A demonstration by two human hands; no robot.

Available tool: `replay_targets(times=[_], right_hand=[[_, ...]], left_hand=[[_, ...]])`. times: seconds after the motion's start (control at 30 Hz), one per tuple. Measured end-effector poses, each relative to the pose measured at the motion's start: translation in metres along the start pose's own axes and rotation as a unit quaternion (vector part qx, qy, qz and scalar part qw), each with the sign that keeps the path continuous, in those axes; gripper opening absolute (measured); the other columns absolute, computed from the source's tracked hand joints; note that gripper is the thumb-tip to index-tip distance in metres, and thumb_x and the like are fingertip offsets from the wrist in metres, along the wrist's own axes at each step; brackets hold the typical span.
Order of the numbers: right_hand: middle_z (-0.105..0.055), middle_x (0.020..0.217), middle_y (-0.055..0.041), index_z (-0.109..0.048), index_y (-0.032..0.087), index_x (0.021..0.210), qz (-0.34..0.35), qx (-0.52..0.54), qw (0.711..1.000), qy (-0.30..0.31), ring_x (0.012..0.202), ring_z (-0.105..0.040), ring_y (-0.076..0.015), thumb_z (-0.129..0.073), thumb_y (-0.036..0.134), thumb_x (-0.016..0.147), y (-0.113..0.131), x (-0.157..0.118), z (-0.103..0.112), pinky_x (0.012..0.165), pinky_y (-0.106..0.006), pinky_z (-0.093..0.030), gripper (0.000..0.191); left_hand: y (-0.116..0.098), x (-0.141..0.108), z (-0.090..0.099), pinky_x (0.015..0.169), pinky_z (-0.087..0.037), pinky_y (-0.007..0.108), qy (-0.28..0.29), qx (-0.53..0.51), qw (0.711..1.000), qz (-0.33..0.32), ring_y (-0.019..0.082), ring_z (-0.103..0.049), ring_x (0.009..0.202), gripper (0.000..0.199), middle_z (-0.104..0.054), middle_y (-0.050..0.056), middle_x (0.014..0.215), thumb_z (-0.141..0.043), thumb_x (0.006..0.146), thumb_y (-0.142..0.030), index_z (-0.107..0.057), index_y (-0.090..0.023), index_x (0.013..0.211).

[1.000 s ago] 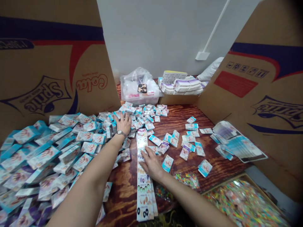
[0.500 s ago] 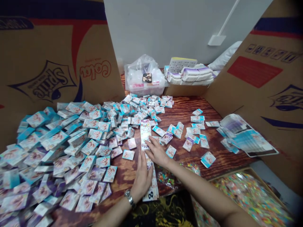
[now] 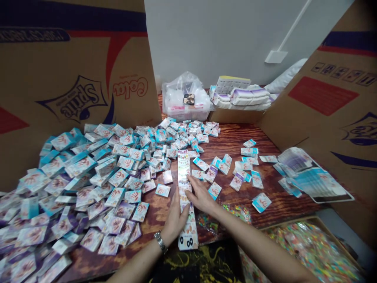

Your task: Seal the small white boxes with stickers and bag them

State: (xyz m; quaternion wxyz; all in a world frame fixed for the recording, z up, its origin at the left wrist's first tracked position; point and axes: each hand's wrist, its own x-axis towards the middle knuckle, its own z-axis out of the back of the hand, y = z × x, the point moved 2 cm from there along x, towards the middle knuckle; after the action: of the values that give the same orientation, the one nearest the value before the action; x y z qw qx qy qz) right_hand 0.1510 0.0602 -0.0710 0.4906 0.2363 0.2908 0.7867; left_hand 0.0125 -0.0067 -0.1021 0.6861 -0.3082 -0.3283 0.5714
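A long, narrow paper leaflet [image 3: 184, 167] printed with rows of small coloured pictures lies lengthwise in front of me on the table. My left hand [image 3: 174, 222] rests along its left edge, fingers stretched out and the thumb across the paper. From the right, my right hand [image 3: 202, 195] touches the leaflet's middle with its fingertips, the fingers apart. Both hands press on the paper rather than wrap round it. To the left spreads a big heap of small white, blue and purple boxes [image 3: 113, 182] printed with a hand.
Flat cartons [image 3: 257, 180] lie scattered to the right, beside a stack of flat cartons [image 3: 316, 179]. Bags of colourful pieces [image 3: 235, 212] sit near the right forearm; more fill a box [image 3: 312, 247]. Behind stand a plastic tub [image 3: 186, 113] and a carton of leaflets [image 3: 238, 116]. Large cardboard [image 3: 126, 108] flanks the table.
The view has shifted slightly, so everything sits a little further right. Both hands stay on the leaflet, and more of its lower part shows between them.
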Motion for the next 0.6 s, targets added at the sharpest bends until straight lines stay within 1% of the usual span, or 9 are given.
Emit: replay_targets(times=[0.07,0.1,0.17,0.23,0.3,0.37,0.47,0.53,0.6], right_hand=[[-0.036,0.142,-0.0163,-0.031,0.016,0.141,0.031,-0.039,0.999,0.022,0.133,-0.032,-0.0254,-0.049,0.028,0.088,-0.002,0.013,0.014,0.106,-0.044,-0.033,0.057],[-0.032,0.145,-0.0163,-0.032,0.015,0.141,0.054,-0.065,0.996,0.035,0.135,-0.028,-0.0264,-0.053,0.029,0.087,-0.003,0.021,0.021,0.108,-0.045,-0.03,0.059],[-0.028,0.148,-0.0167,-0.032,0.014,0.141,0.108,-0.111,0.984,0.088,0.138,-0.019,-0.0293,-0.062,0.036,0.082,-0.005,0.036,0.031,0.11,-0.046,-0.025,0.07],[-0.029,0.147,-0.0182,-0.033,0.012,0.141,0.151,-0.145,0.967,0.144,0.138,-0.017,-0.0328,-0.068,0.045,0.075,-0.007,0.047,0.035,0.111,-0.048,-0.022,0.082],[-0.031,0.146,-0.0192,-0.035,0.011,0.14,0.174,-0.172,0.955,0.168,0.137,-0.019,-0.0349,-0.069,0.052,0.072,-0.007,0.051,0.034,0.111,-0.051,-0.02,0.086],[-0.036,0.144,-0.0183,-0.038,0.012,0.138,0.188,-0.195,0.949,0.16,0.137,-0.021,-0.0343,-0.066,0.053,0.074,-0.005,0.049,0.03,0.11,-0.052,-0.018,0.081],[-0.041,0.141,-0.0164,-0.041,0.015,0.136,0.198,-0.226,0.944,0.135,0.135,-0.026,-0.0327,-0.064,0.049,0.078,-0.002,0.041,0.024,0.109,-0.053,-0.021,0.071],[-0.044,0.138,-0.0154,-0.045,0.017,0.133,0.202,-0.248,0.94,0.117,0.134,-0.03,-0.0323,-0.063,0.048,0.08,0.0,0.036,0.02,0.107,-0.053,-0.023,0.064],[-0.048,0.136,-0.0143,-0.049,0.018,0.129,0.207,-0.272,0.935,0.094,0.131,-0.034,-0.0313,-0.059,0.046,0.084,0.002,0.032,0.017,0.106,-0.053,-0.025,0.054]], left_hand=[[0.0,0.0,0.003,0.107,-0.032,0.048,0.017,0.012,1.0,0.006,0.028,-0.027,0.136,0.071,-0.023,0.019,0.149,-0.043,0.09,-0.026,-0.001,-0.016,0.146],[-0.001,0.0,0.005,0.107,-0.032,0.048,0.022,0.018,1.0,0.01,0.028,-0.026,0.137,0.071,-0.022,0.019,0.15,-0.043,0.09,-0.027,-0.001,-0.015,0.146],[-0.004,0.001,0.009,0.108,-0.03,0.048,0.024,0.023,0.999,0.015,0.028,-0.023,0.138,0.071,-0.019,0.019,0.15,-0.042,0.09,-0.028,-0.001,-0.014,0.146],[-0.008,0.002,0.012,0.108,-0.03,0.048,0.021,0.014,1.0,0.013,0.027,-0.023,0.138,0.071,-0.019,0.018,0.151,-0.041,0.09,-0.028,0.0,-0.014,0.146],[-0.01,0.002,0.014,0.108,-0.031,0.047,0.02,0.005,1.0,0.013,0.027,-0.024,0.137,0.072,-0.02,0.017,0.151,-0.042,0.089,-0.027,0.001,-0.015,0.146],[-0.012,0.003,0.016,0.109,-0.03,0.046,0.018,-0.003,1.0,0.02,0.026,-0.024,0.137,0.073,-0.02,0.017,0.151,-0.043,0.088,-0.027,0.0,-0.014,0.146],[-0.014,0.005,0.018,0.11,-0.027,0.045,0.017,-0.03,0.999,0.037,0.027,-0.023,0.138,0.073,-0.02,0.017,0.151,-0.044,0.088,-0.031,-0.005,-0.011,0.146],[-0.015,0.007,0.019,0.111,-0.026,0.044,0.019,-0.061,0.996,0.054,0.027,-0.024,0.137,0.073,-0.023,0.017,0.15,-0.046,0.087,-0.034,-0.01,-0.01,0.145],[-0.018,0.008,0.022,0.111,-0.025,0.043,0.022,-0.089,0.993,0.071,0.028,-0.026,0.136,0.073,-0.026,0.017,0.148,-0.049,0.085,-0.034,-0.015,-0.01,0.145]])
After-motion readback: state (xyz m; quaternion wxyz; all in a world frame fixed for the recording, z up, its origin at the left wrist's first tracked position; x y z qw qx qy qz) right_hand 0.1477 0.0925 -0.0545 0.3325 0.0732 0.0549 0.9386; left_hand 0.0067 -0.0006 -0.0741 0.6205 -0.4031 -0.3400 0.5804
